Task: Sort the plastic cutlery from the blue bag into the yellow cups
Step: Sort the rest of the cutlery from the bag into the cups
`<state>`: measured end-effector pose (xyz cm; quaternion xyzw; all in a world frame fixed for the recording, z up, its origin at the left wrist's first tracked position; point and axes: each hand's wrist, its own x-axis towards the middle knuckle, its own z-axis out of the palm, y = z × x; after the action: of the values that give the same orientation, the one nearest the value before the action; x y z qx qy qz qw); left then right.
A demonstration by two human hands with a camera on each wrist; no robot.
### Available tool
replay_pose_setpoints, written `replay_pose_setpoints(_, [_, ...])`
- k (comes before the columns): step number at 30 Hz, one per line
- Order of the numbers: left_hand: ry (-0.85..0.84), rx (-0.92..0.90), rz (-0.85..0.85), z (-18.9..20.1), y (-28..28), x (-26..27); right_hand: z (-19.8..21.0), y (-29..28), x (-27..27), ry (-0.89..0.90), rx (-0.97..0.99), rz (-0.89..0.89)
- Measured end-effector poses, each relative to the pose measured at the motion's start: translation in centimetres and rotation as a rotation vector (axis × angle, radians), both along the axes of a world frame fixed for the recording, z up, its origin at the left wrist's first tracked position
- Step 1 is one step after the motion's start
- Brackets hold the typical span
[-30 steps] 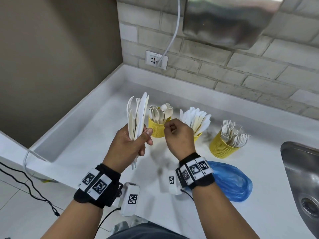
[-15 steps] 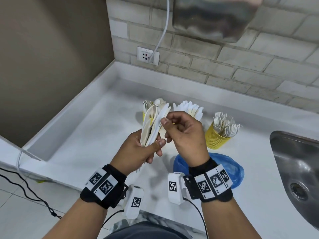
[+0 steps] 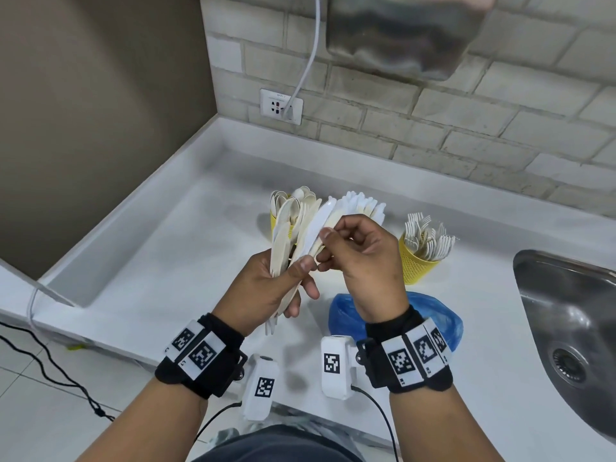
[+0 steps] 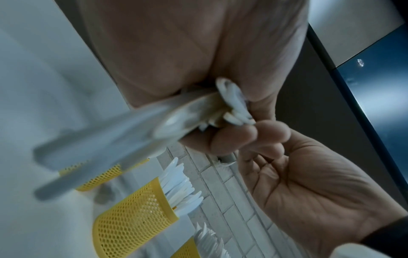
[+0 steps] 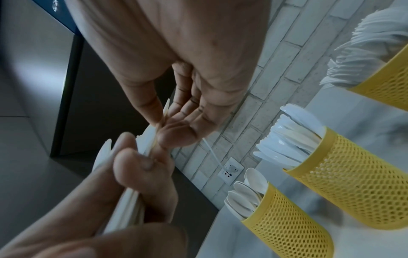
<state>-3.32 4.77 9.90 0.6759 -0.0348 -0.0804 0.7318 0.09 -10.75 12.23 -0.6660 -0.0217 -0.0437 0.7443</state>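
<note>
A white counter (image 3: 173,261) runs along a brick wall (image 3: 466,135), with a steel sink (image 3: 566,315) at the right edge and a socket (image 3: 281,106) with a white cable plugged in at the back. Three yellow mesh cups stand in a row near the wall: the spoon cup (image 5: 284,232) on the left, the knife cup (image 5: 348,179) in the middle, the fork cup (image 3: 416,265) on the right — each is filled with white cutlery. The blue bag (image 3: 443,315) is seen crumpled on the counter just in front of the fork cup, partly hidden behind the right wrist.

Above the counter, in front of the spoon and knife cups, a fanned bundle (image 3: 293,235) of mixed cutlery is held upright by the left hand (image 3: 276,288), the thumb pressed across it and the fingers curled round the handles. One piece at the bundle's right side is pinched between thumb and forefinger of the right hand (image 3: 363,258) — its kind cannot be told. The grip of the right hand is otherwise loosely curled. Tagged black bands are worn on both wrists.
</note>
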Motion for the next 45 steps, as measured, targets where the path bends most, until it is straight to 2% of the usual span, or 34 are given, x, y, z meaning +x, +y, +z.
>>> replay_pose_setpoints(3, [0.012,-0.03,-0.013,0.3,-0.7,0.2,0.1,-1.0,0.2,0.022,0.0,0.018])
replay_pose_setpoints(6, [0.027,-0.044,-0.018,0.5,-1.4,0.5,0.3,-2.0,0.3,0.031,-0.096,0.051])
replay_pose_setpoints(13, [0.028,-0.03,-0.022,0.5,-4.3,1.4,0.5,-5.3,1.3,0.029,-0.15,-0.015])
replay_pose_setpoints(17, [0.002,0.007,-0.012,0.6,-5.7,1.7,0.4,-6.6,1.6,0.044,-0.204,0.053])
replay_pose_setpoints(22, [-0.012,0.031,0.017,0.5,-7.8,1.8,-0.1,-8.5,1.7,0.051,-0.141,-0.032])
replay_pose_setpoints(27, [-0.012,0.052,-0.007,0.3,-9.6,1.9,-0.3,-10.6,1.3,0.129,-0.08,0.01])
replay_pose_setpoints(30, [-0.012,0.066,-0.038,0.3,-10.5,1.9,-0.3,-11.5,1.1,0.134,-0.06,-0.037])
replay_pose_setpoints(41, [0.017,0.094,-0.042,1.2,-11.8,2.4,0.8,-15.2,2.7,0.106,0.413,-0.358])
replay_pose_setpoints(45, [0.021,0.099,-0.03,1.4,-11.8,2.7,1.4,-16.7,3.0,0.019,0.619,-0.483])
